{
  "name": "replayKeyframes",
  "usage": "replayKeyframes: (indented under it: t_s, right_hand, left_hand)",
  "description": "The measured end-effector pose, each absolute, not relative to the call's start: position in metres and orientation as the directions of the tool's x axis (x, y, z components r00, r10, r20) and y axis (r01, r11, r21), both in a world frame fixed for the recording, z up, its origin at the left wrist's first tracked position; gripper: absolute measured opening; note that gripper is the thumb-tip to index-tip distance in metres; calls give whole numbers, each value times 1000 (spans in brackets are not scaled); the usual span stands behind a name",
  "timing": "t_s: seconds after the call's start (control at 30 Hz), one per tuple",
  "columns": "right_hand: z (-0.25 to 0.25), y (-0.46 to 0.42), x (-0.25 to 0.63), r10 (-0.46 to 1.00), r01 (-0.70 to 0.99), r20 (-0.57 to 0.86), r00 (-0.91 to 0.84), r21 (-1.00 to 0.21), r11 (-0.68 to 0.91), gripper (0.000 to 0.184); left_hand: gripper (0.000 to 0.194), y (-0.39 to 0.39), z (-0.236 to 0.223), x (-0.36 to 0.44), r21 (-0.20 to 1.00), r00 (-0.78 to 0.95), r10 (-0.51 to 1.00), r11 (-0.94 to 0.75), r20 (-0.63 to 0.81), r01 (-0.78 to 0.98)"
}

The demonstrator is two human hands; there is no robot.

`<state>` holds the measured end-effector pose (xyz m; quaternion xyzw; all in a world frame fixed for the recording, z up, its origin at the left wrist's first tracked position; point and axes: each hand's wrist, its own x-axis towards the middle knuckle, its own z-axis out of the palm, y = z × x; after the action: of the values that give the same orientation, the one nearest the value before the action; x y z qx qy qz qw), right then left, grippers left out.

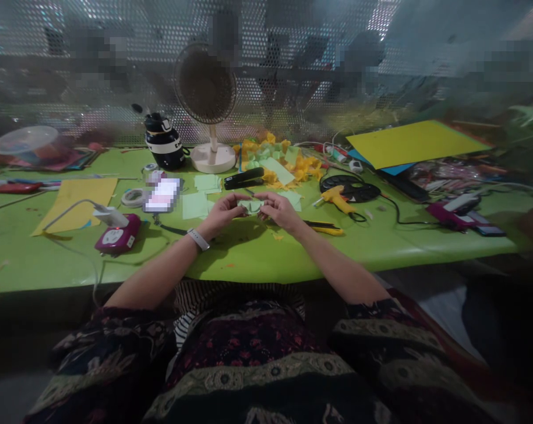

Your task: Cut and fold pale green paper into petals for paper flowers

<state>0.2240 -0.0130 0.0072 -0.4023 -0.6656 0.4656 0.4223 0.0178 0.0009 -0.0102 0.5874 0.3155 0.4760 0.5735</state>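
Note:
My left hand (224, 211) and my right hand (280, 211) meet over the front middle of the table. Between their pinched fingers is a small folded piece of light green paper (252, 206), one side in each hand. Behind the left hand lie flat light green paper squares (194, 206), with another small stack (207, 183) farther back. A black stapler (244, 177) rests just beyond my hands. Close to my right wrist is a yellow-handled cutter (327, 228). Folded yellow and green paper pieces (272, 160) are heaped behind the stapler.
A yellow glue gun (339, 198) lies on a black palette-shaped tray (360, 187) to the right. Purple power adapters sit left (120, 235) and right (452, 217), with trailing cables. At the back stand a fan (213, 158) and a dark flask (164, 154). Yellow sheets (419, 145) lie right.

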Motion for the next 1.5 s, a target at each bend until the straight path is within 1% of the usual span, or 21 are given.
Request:
replayKeyframes:
  t_s: [0.23,0.47,0.63,0.7,0.8,0.9,0.97,1.03,1.13,1.33,1.5]
  right_hand:
    - [7,-12,225,929,199,206,-309,-941,275,37]
    - [4,-11,227,923,257,243,-299,-911,323,37]
    - [-3,-8,226,916,274,266,-300,-896,350,37]
    - [-5,-8,225,913,267,280,-297,-894,361,41]
    - [-6,-10,223,895,260,359,-267,-867,425,45]
    - [-4,-12,221,856,280,466,-222,-811,514,31]
    - [-3,-13,221,835,309,505,-217,-776,549,20]
    - [-2,-13,222,821,329,523,-230,-751,572,15]
    - [-1,-12,224,804,318,535,-259,-739,594,15]
    - [-4,-9,226,794,258,520,-314,-758,599,19]
    - [-6,-8,226,777,258,558,-291,-737,625,17]
  left_hand:
    - [35,4,-15,17,968,369,904,-150,216,-200]
    - [33,2,-16,19,965,367,901,-165,232,-206]
    - [30,-1,-13,21,968,356,914,-118,193,-223]
    - [29,-2,-12,22,968,354,919,-92,173,-234]
    - [28,-4,-11,23,962,351,928,-32,129,-271]
    - [29,-4,-11,23,952,358,930,33,81,-303]
    - [30,-4,-11,24,953,370,927,56,61,-299]
    - [32,-4,-11,23,957,378,924,60,55,-285]
    - [34,-4,-11,23,963,383,922,44,64,-267]
    - [36,-4,-11,22,966,380,919,-6,108,-259]
    - [37,-8,-8,23,951,416,902,20,116,-307]
